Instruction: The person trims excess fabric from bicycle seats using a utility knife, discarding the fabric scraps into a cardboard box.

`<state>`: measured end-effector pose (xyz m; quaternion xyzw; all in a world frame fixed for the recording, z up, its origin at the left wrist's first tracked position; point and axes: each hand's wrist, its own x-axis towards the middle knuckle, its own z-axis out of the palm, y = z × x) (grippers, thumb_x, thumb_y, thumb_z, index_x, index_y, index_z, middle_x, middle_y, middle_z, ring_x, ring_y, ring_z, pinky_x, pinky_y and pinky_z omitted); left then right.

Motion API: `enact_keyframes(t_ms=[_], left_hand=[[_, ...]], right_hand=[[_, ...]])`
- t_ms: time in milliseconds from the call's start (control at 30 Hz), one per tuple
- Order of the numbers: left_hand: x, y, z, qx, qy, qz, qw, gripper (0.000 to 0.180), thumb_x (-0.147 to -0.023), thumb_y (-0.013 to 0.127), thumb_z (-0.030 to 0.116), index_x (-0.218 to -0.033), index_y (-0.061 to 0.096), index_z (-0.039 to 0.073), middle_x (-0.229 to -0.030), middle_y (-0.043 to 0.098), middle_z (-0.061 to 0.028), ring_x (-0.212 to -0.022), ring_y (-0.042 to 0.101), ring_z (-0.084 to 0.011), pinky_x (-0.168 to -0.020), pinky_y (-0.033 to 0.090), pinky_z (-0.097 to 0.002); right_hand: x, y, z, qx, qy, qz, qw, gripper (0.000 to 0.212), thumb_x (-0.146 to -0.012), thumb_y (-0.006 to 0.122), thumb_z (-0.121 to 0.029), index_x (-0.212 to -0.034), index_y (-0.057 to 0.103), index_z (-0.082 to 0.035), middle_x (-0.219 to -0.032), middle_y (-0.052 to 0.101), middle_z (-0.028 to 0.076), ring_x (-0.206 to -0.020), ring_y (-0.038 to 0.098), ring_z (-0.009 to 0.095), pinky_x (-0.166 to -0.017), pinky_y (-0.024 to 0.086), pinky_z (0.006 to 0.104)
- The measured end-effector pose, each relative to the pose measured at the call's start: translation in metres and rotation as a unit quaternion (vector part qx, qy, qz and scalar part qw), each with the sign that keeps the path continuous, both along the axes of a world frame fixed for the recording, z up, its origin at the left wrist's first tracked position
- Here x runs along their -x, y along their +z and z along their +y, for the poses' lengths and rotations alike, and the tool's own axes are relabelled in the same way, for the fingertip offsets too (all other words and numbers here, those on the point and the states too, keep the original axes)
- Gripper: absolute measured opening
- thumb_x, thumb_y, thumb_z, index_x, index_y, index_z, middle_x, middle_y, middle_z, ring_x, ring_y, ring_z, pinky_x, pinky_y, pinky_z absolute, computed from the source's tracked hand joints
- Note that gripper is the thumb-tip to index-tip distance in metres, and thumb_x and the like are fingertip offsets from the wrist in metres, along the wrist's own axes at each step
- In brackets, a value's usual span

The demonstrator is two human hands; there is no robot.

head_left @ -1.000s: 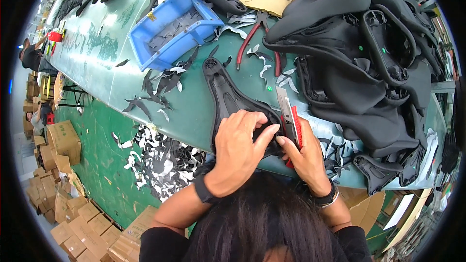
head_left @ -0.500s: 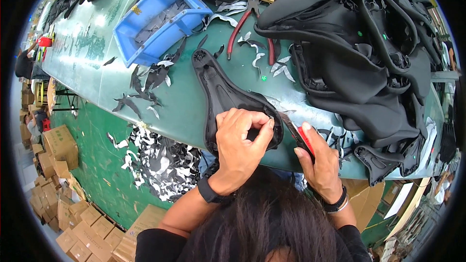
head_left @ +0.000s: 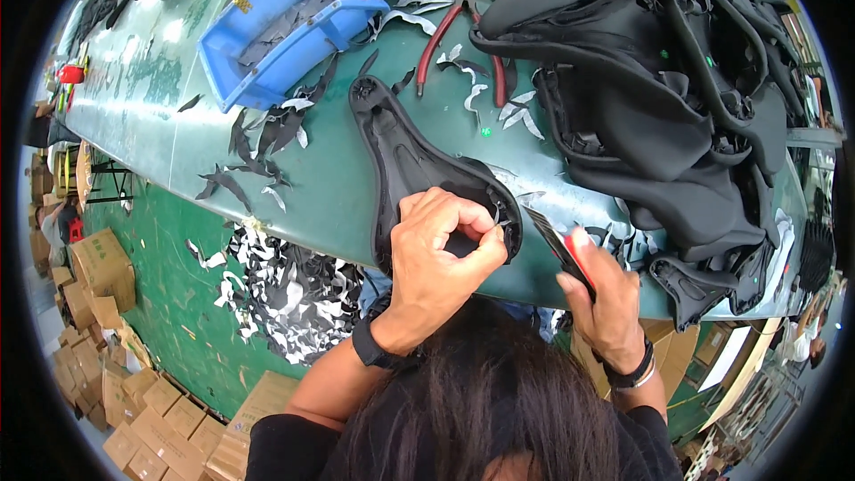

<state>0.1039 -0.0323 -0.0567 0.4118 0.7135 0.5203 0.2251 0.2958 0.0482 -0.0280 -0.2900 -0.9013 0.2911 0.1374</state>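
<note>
A black bicycle saddle (head_left: 405, 156) lies underside up on the green table, its narrow nose pointing away from me. My left hand (head_left: 441, 245) rests over its wide end, with thumb and forefinger pinched on a thin strip of cover material (head_left: 499, 213) at the inner side of the right rim. In my right hand (head_left: 606, 294) is a red-and-black utility knife (head_left: 563, 254). The blade points up and left, a little to the right of the saddle's rim and apart from it.
Black saddles (head_left: 623, 116) are piled at the right. A blue bin (head_left: 294, 36) holding grey scraps stands at the far left, with red-handled pliers (head_left: 435, 44) beside it. Trimmings (head_left: 267, 134) lie on the table; a heap of scraps (head_left: 289, 294) sits below its near edge. Cardboard boxes (head_left: 165, 423) stand lower left.
My right hand has drawn the knife right and slightly down, away from the saddle's rim. My left hand keeps its pinch in nearly the same place. The view has shifted slightly.
</note>
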Motion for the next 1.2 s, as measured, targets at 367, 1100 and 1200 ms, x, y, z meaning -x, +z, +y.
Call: enact_keyframes(t_ms=[367,1100,1200], left_hand=[[0.016,-0.008,-0.006,-0.152,-0.041,-0.427,0.891,0.01,-0.083,0.066,0.0,-0.09,0.059,0.0,-0.087,0.059,-0.0038,-0.082,0.053,-0.0095,-0.078,0.044,-0.0246],[0.058,0.018,-0.058,0.185,0.022,-0.118,0.975,0.046,-0.088,0.067,0.016,-0.126,0.05,-0.003,-0.113,0.063,-0.0133,-0.101,0.06,-0.0185,-0.09,0.046,-0.0317],[0.045,0.017,-0.059,0.186,0.063,-0.152,0.968,0.046,-0.089,0.067,0.017,-0.126,0.049,-0.003,-0.113,0.062,-0.0131,-0.1,0.059,-0.0185,-0.09,0.046,-0.0309]], right_hand=[[-0.008,-0.03,-0.05,0.023,-0.083,-0.02,0.996,0.065,-0.082,0.071,-0.014,-0.141,0.044,-0.012,-0.076,0.054,0.012,-0.057,0.058,0.03,-0.048,0.046,0.0402],[0.016,-0.01,-0.021,0.29,-0.082,0.049,0.952,0.052,-0.093,0.055,-0.007,-0.14,0.036,0.002,-0.132,0.052,0.027,-0.115,0.057,0.042,-0.096,0.047,0.0405],[0.028,-0.013,-0.02,0.247,-0.066,0.057,0.965,0.052,-0.094,0.054,-0.009,-0.142,0.035,-0.001,-0.132,0.051,0.026,-0.112,0.056,0.044,-0.091,0.048,0.0426]])
